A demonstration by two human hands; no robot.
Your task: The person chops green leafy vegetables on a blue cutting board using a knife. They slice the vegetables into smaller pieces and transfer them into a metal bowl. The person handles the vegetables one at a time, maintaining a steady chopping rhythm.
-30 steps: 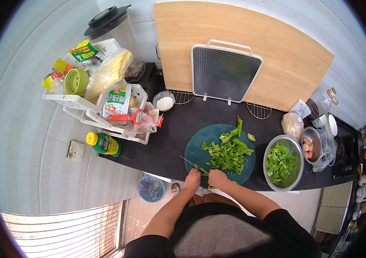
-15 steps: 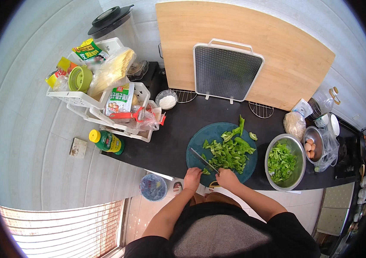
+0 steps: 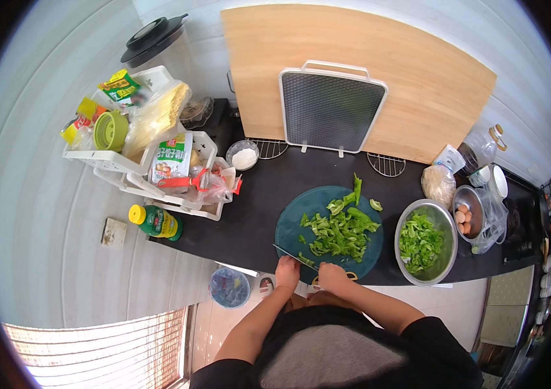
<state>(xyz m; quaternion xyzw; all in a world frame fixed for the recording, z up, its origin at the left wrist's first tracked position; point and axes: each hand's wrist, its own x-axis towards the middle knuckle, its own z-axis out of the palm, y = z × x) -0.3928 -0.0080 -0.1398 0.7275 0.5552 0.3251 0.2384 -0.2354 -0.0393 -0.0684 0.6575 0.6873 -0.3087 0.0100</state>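
My right hand [image 3: 333,277] grips the handle of a kitchen knife at the near edge of a round dark green cutting board [image 3: 287,223]. The thin knife blade [image 3: 292,255] points up and left across the board's near left part. My left hand [image 3: 287,271] is curled at that edge, close against the blade; what its fingers hold is hidden. Small green pieces [image 3: 306,260] lie just beyond the blade. A loose heap of chopped green peppers [image 3: 340,235] covers the middle of the board. One longer strip [image 3: 357,188] sticks out at the far side.
Right of the board stands a steel bowl [image 3: 451,249] of cut greens, with a smaller bowl of eggs [image 3: 462,219] behind it. White baskets [image 3: 126,162] of packages and a green bottle [image 3: 161,222] are at left. A mesh-surfaced board [image 3: 332,107] leans at the back.
The knife has moved left and nearer to me, its blade lying at a flatter angle beside my left hand. My right hand has shifted slightly left. The whole view has shifted a little.
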